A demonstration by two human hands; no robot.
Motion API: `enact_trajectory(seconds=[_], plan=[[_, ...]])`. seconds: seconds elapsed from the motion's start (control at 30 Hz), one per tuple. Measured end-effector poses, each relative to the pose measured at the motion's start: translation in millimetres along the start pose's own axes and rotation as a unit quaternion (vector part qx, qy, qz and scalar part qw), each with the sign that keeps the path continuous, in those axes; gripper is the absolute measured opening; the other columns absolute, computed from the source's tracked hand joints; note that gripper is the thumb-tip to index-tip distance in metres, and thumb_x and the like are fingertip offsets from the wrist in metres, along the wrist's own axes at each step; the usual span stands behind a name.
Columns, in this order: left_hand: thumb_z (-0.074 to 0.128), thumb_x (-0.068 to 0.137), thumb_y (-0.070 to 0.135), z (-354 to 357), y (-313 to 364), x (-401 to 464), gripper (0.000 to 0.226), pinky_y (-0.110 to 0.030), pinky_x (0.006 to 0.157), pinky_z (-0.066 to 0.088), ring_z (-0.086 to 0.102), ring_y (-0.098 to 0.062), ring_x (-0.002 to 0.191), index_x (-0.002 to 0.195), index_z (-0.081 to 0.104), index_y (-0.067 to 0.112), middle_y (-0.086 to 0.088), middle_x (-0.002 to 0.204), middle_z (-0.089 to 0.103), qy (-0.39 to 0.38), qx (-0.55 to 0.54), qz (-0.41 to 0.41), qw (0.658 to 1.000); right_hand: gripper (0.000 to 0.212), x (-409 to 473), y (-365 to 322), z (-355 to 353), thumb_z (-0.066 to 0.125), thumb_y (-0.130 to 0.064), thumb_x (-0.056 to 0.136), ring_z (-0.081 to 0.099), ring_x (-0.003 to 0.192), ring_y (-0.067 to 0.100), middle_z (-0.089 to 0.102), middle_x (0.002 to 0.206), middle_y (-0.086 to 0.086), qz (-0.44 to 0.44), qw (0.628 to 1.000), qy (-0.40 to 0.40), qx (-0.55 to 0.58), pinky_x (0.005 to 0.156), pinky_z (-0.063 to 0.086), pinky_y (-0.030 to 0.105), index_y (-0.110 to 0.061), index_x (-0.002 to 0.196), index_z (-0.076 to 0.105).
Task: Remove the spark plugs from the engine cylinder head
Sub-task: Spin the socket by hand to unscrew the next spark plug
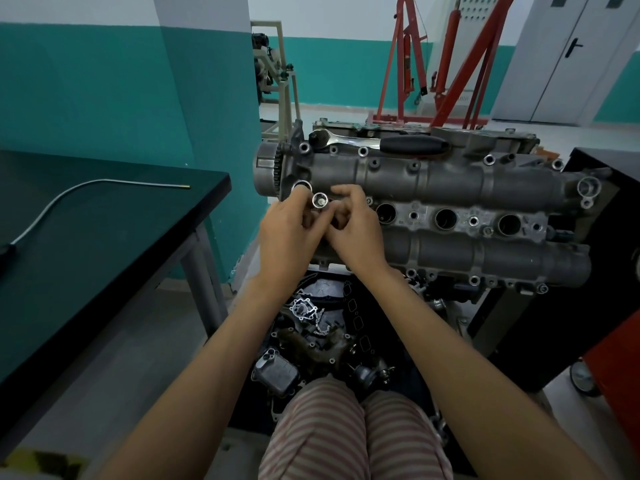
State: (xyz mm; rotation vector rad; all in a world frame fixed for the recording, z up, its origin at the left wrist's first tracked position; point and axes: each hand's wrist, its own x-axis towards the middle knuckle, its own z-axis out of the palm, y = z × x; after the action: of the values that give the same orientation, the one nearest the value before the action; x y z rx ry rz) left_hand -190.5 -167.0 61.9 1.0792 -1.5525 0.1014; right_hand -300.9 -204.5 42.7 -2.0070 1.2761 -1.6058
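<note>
Gripping upright socket, hands together

The cylinder head lies crosswise ahead of the person, with a ratchet resting along its far edge. Both hands meet over its left end, the left hand beside the right hand, a socket between their fingers. A table stands to the left, a bent rod lying on it. Loose engine parts sit below the head, and a hoist frame stands behind.
</note>
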Motion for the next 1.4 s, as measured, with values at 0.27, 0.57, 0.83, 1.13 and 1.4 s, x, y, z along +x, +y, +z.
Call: enact_trajectory(seconds=[0.27, 0.57, 0.83, 1.13, 1.4], plan=[[0.059, 0.088, 0.023, -7.0, 0.8, -1.1, 0.03, -0.017, 0.055, 0.03, 0.041, -0.007, 0.058, 0.116, 0.058, 0.012, 0.014, 0.064, 0.045, -0.047, 0.008, 0.024, 0.999, 0.022, -1.9, 2.6, 0.3, 0.052, -0.025, 0.087, 0.053, 0.059, 0.002, 0.057, 0.063, -0.013, -0.054, 0.998, 0.011, 0.015, 0.054, 0.041, 0.017, -0.026, 0.105, 0.063], [0.066, 0.084, 0.031, -1.1, 6.6, 0.6, 0.028, -0.028, 0.049, 0.032, 0.04, -0.016, 0.05, 0.078, 0.047, 0.011, 0.005, 0.056, 0.045, -0.002, 0.006, -0.025, 1.0, 0.022, -2.8, 1.3, 0.8, 0.057, -0.025, 0.084, 0.037, 0.05, 0.006, 0.039, 0.055, -0.009, -0.034, 0.999, 0.026, 0.006, 0.047, 0.032, 0.02, -0.032, 0.073, 0.04], [0.058, 0.09, 0.018, -5.6, 2.4, -1.9, 0.014, -0.019, 0.056, 0.022, 0.041, -0.016, 0.055, 0.092, 0.06, 0.004, 0.007, 0.061, 0.046, -0.014, 0.024, 0.015, 1.0, 0.028, -3.0, 2.8, 0.8, 0.054, -0.026, 0.088, 0.046, 0.055, 0.001, 0.044, 0.059, -0.014, -0.058, 0.998, 0.005, -0.021, 0.052, 0.035, 0.015, -0.021, 0.116, 0.055], [0.062, 0.087, 0.027, -7.2, 7.6, -3.1, 0.028, -0.011, 0.059, 0.025, 0.035, -0.004, 0.055, 0.109, 0.059, 0.011, 0.009, 0.06, 0.05, -0.037, 0.018, 0.014, 0.999, 0.006, -6.1, -0.2, -2.9, 0.05, -0.023, 0.09, 0.052, 0.059, 0.0, 0.056, 0.065, -0.012, -0.065, 0.998, -0.009, 0.017, 0.052, 0.041, 0.018, -0.021, 0.092, 0.056], [0.066, 0.085, 0.031, -2.4, 6.5, -3.0, 0.032, -0.019, 0.05, 0.022, 0.037, -0.016, 0.053, 0.071, 0.046, 0.011, 0.008, 0.054, 0.041, -0.005, 0.012, -0.027, 1.0, 0.025, -4.7, 1.7, 1.5, 0.061, -0.03, 0.083, 0.052, 0.063, 0.007, 0.057, 0.072, -0.005, -0.025, 1.0, 0.0, 0.0, 0.056, 0.044, 0.028, -0.024, 0.102, 0.047]])
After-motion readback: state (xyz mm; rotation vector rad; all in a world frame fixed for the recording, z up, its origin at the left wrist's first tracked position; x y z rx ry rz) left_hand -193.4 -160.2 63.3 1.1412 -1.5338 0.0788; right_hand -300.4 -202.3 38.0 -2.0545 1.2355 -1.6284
